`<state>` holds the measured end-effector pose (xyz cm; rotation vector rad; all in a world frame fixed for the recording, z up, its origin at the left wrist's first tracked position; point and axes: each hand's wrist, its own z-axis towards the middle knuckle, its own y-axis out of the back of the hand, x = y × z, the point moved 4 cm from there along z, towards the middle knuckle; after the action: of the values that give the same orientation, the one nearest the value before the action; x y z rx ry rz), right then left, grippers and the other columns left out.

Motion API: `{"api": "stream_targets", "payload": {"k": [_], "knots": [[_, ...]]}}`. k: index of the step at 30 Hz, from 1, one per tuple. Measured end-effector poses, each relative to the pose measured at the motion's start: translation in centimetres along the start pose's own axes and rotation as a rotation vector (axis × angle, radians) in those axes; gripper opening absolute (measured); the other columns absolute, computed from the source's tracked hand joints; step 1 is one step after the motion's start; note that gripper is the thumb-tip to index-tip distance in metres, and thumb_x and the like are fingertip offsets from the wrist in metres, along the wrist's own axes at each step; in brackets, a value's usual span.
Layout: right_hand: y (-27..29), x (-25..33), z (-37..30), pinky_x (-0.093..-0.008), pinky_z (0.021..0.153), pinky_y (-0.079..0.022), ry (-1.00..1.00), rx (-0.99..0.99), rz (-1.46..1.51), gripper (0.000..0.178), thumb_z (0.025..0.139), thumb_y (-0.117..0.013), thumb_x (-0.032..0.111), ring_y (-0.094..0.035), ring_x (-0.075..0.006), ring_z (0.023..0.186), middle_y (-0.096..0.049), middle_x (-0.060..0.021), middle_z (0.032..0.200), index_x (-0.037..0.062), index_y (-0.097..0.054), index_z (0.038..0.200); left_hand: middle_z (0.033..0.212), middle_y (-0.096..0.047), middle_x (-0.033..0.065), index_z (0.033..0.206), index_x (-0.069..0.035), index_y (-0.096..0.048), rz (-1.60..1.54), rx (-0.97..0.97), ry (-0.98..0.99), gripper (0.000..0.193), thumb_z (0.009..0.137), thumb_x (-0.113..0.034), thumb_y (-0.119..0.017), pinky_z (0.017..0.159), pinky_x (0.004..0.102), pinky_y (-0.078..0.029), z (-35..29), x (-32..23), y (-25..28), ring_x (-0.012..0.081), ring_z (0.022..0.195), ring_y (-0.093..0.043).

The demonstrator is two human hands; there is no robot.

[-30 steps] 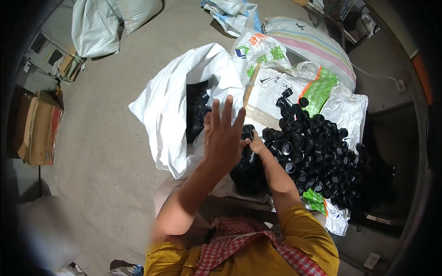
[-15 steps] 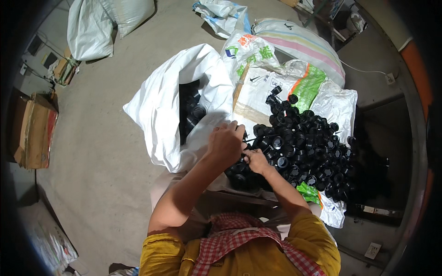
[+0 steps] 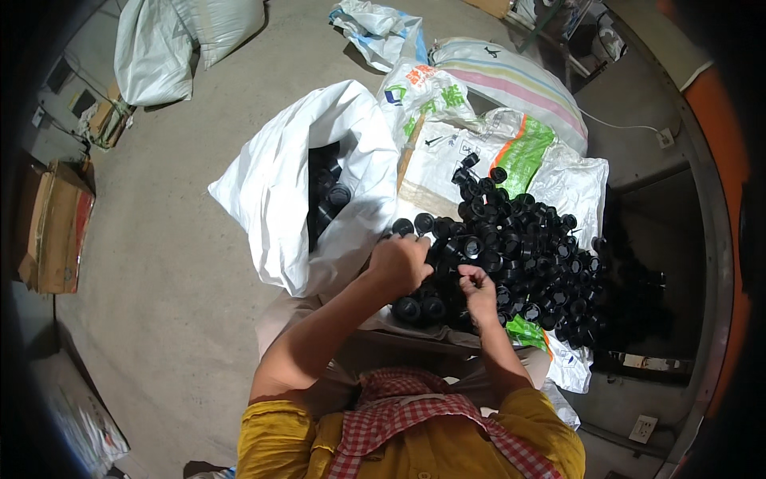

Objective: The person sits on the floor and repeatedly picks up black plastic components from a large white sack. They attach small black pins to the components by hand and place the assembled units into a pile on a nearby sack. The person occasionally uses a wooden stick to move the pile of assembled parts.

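Observation:
A large heap of round black plastic caps (image 3: 542, 255) lies in front of me, spread on flattened white woven sacks (image 3: 437, 164). My left hand (image 3: 401, 262) is over the heap's left edge, back upward, fingers curled; what they hold is hidden beneath them. To its right, my right hand (image 3: 479, 295) is above the near part of the heap, its thumb and fingers drawn together in a pinch, and anything between them is too small to make out. The two hands are apart. Left of the heap, an open white sack (image 3: 279, 184) holds more black caps (image 3: 335, 195).
A full striped sack (image 3: 511, 76) lies behind the heap, with a crumpled white-and-blue bag (image 3: 381, 36) beside it. White sacks (image 3: 155, 60) stand far left, and a cardboard box (image 3: 60, 231) at the left wall. A dark metal frame (image 3: 706, 335) borders the right side.
My hands have drawn apart: the right moved right and slightly nearer me, the left slightly nearer me. The thin dark strip seen between them earlier no longer shows.

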<state>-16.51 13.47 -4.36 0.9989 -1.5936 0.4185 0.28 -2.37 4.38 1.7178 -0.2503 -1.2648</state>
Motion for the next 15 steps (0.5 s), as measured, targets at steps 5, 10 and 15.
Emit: {"api": "stream_targets", "payload": {"k": [5, 10, 15], "knots": [[-2.7, 9.4, -3.2, -0.0276, 0.096, -0.041, 0.081, 0.081, 0.467, 0.022, 0.094, -0.053, 0.007, -0.056, -0.0168, 0.106, -0.059, -0.0098, 0.117, -0.0002, -0.059, 0.113, 0.115, -0.058, 0.0161, 0.137, 0.001, -0.035, -0.703, -0.048, -0.335, 0.084, 0.071, -0.026, -0.079, 0.091, 0.0345, -0.045, -0.5, -2.4, -4.4, 0.0293, 0.106, -0.059], [-0.9, 11.3, -2.7, -0.033, 0.09, -0.048, 0.257, 0.194, 0.612, 0.035, 0.095, -0.053, 0.016, -0.053, -0.0234, 0.116, -0.054, -0.0138, 0.128, 0.0006, -0.049, 0.127, 0.111, -0.054, 0.007, 0.134, -0.001, -0.038, -0.96, -0.1, -0.091, 0.072, 0.073, -0.008, -0.075, 0.088, 0.025, -0.043, 0.2, -1.8, -2.1, 0.0097, 0.099, -0.052], [0.3, 8.8, -2.3, -0.0315, 0.102, -0.034, 0.334, 0.077, 0.245, 0.058, 0.087, -0.053, -0.001, -0.046, -0.017, 0.118, -0.047, -0.0092, 0.134, 0.0048, -0.034, 0.141, 0.119, -0.05, 0.0103, 0.142, -0.007, -0.026, -1.58, 0.291, 0.166, 0.076, 0.074, 0.005, -0.059, 0.076, 0.0309, -0.048, -0.3, -2.3, -0.5, 0.0187, 0.087, -0.057]]}}
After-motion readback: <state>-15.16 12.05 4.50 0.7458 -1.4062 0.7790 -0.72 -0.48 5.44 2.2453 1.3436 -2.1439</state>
